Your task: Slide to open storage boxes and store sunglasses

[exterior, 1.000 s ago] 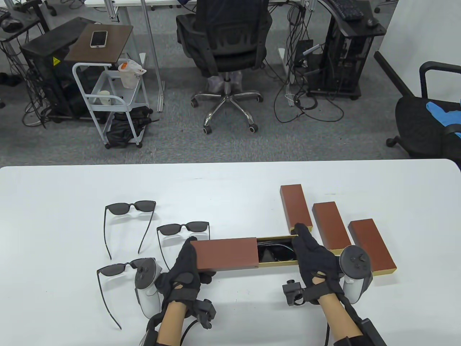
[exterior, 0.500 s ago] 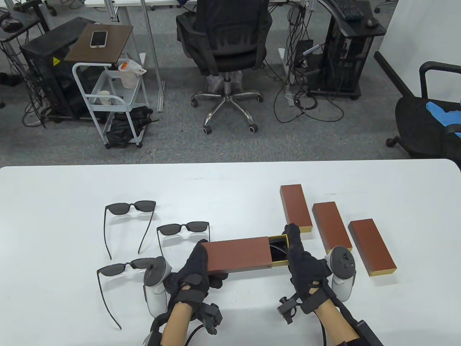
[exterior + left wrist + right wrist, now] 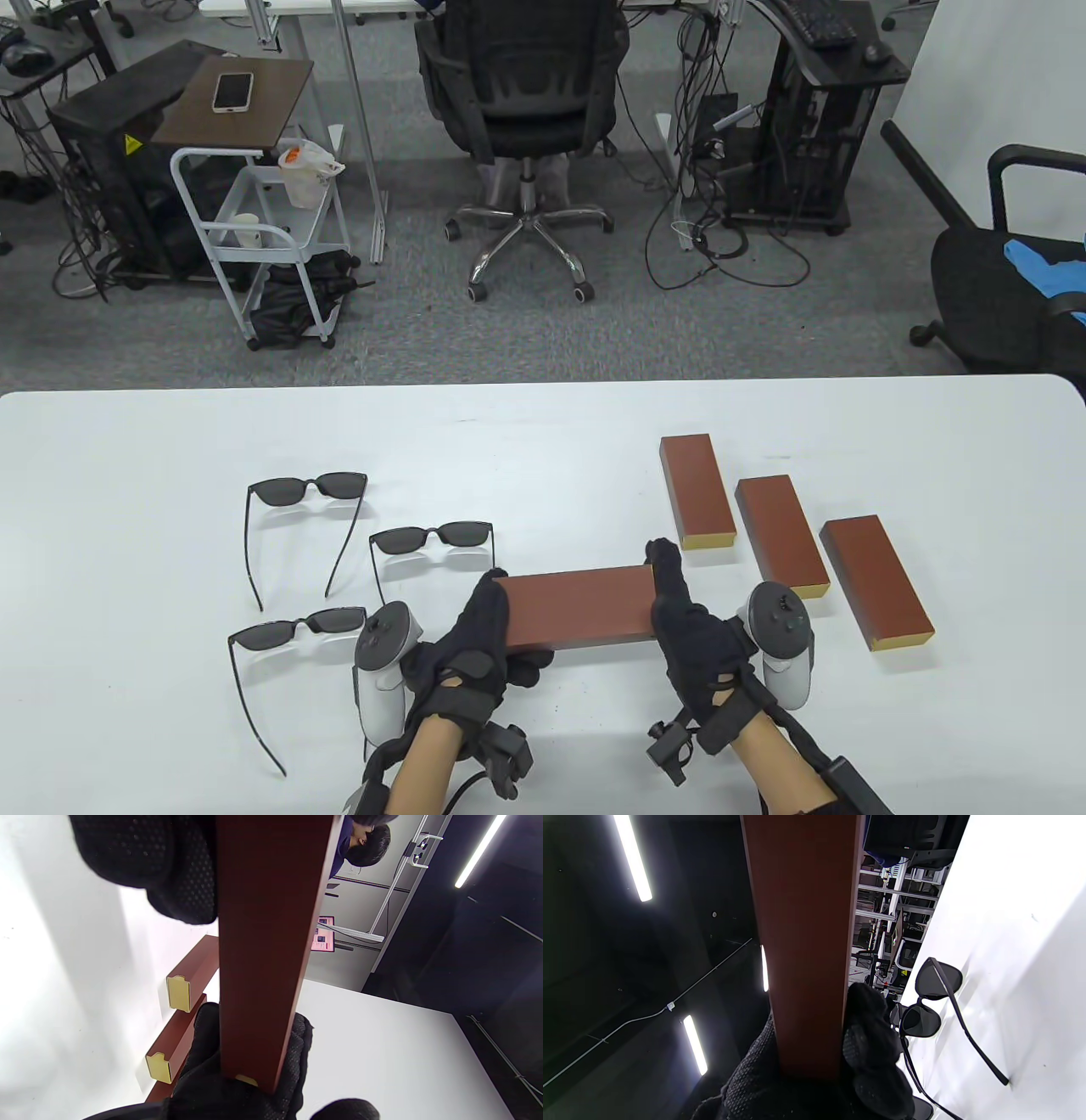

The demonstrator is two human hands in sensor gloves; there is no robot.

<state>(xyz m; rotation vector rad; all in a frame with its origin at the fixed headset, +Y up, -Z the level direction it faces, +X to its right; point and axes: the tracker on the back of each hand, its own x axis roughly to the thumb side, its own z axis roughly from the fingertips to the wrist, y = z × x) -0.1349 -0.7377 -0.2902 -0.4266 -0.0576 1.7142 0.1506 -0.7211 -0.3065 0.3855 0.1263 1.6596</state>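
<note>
A brown storage box [image 3: 581,607] lies crosswise near the table's front, closed, with no drawer showing. My left hand [image 3: 507,632] grips its left end, fingers over the top [image 3: 169,866]. My right hand [image 3: 670,594] holds its right end, the glove wrapped around that end [image 3: 246,1086]. The box fills the middle of the right wrist view [image 3: 801,933]. Three pairs of dark sunglasses lie unfolded to the left: a far one [image 3: 307,489], a middle one [image 3: 431,536] and a near one [image 3: 293,628]. The sunglasses inside the box are hidden.
Three more closed brown boxes with gold ends lie side by side at the right: far [image 3: 697,491], middle [image 3: 780,535] and near [image 3: 876,581]. Two of their gold ends show in the left wrist view [image 3: 178,993]. Office chairs and a cart stand beyond the table's far edge.
The gold drawer with the sunglasses has slid fully into the brown sleeve. My right hand moved left with it, and my left hand and the sleeve moved a little right.
</note>
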